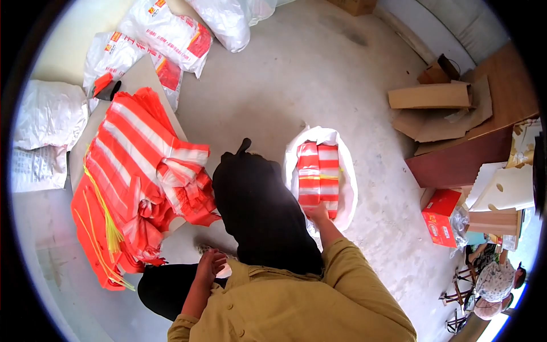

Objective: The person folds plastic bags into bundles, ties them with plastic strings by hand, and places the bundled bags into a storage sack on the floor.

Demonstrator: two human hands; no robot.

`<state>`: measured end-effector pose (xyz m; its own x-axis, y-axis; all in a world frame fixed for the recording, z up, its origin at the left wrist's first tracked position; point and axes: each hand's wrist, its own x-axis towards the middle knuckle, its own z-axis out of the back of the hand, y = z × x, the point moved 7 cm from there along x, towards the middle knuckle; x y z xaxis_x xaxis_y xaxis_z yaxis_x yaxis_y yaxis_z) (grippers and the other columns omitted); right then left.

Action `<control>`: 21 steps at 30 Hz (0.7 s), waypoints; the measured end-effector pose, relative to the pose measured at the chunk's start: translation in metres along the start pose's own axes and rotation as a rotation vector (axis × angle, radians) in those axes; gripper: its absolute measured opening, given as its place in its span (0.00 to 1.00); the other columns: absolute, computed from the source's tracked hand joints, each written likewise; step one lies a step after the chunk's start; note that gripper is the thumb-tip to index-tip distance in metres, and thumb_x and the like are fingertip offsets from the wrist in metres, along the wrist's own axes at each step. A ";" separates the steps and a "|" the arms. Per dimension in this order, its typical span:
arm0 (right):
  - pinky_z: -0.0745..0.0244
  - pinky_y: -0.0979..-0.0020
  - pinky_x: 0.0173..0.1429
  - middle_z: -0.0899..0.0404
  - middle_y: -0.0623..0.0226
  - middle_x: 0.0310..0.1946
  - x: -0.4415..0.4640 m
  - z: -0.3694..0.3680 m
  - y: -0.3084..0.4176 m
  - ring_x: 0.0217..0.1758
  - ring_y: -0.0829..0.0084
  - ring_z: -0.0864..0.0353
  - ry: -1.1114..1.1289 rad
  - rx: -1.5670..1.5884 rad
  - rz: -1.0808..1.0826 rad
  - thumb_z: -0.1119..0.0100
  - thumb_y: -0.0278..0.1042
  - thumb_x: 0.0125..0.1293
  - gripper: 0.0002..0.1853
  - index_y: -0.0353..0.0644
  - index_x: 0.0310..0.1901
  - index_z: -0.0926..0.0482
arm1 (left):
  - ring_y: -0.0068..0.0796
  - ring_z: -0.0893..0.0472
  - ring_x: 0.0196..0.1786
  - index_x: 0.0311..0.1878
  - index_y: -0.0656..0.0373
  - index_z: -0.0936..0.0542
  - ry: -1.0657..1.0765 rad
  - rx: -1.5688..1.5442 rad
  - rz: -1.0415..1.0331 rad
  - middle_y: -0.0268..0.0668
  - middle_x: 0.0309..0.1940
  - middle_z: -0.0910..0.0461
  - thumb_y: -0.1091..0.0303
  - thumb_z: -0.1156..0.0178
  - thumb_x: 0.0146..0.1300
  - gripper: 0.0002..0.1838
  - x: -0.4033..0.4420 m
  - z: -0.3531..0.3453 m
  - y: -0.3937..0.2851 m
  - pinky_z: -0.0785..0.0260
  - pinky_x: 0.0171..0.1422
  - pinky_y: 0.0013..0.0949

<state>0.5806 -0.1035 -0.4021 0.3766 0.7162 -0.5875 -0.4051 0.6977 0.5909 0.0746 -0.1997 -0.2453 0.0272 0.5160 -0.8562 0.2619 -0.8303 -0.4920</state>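
Observation:
My right hand (318,211) reaches into a white sack (352,191) on the floor and grips the near end of a bundle of red-and-white striped plastic bags (308,171). Its fingertips are partly hidden. A second striped bundle (329,165) lies alongside in the sack, and yellow ties cross the bundles. My left hand (213,264) hovers near my lap, fingers curled in, with nothing visible in it. Left of my knees, a large heap of striped bags (134,154) covers a low board. Yellow strings (113,236) hang over the heap's near side.
Filled white printed sacks (165,34) and a plain white sack (51,114) line the upper left. A dark glove-like item (109,91) rests on the board. At right are an opened cardboard box (439,108) and a red box (440,218). People (496,282) sit at lower right.

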 end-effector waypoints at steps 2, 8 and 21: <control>0.22 0.54 0.65 0.20 0.47 0.61 -0.023 0.017 0.031 0.63 0.51 0.18 0.007 -0.089 -0.060 0.19 0.54 0.52 0.51 0.37 0.71 0.35 | 0.37 0.15 0.51 0.65 0.55 0.29 -0.007 0.014 0.000 0.40 0.52 0.15 0.42 0.46 0.77 0.28 -0.004 -0.002 -0.002 0.23 0.52 0.38; 0.23 0.53 0.67 0.20 0.50 0.59 -0.075 0.064 0.096 0.65 0.46 0.20 -0.257 -0.521 0.114 0.25 0.54 0.59 0.48 0.45 0.76 0.38 | 0.36 0.15 0.51 0.63 0.54 0.27 0.009 0.019 -0.013 0.39 0.51 0.16 0.42 0.45 0.78 0.26 0.009 0.008 0.006 0.24 0.51 0.38; 0.22 0.59 0.60 0.16 0.53 0.55 0.042 -0.054 -0.005 0.59 0.50 0.17 0.426 -0.006 0.193 0.41 0.43 0.71 0.18 0.59 0.61 0.18 | 0.33 0.17 0.52 0.60 0.46 0.25 0.042 0.133 0.011 0.34 0.50 0.18 0.40 0.44 0.76 0.23 0.021 0.023 0.023 0.29 0.55 0.39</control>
<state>0.5533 -0.0773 -0.4599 -0.0810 0.7621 -0.6424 -0.4394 0.5512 0.7093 0.0587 -0.2130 -0.2784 0.0703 0.5125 -0.8558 0.1310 -0.8552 -0.5014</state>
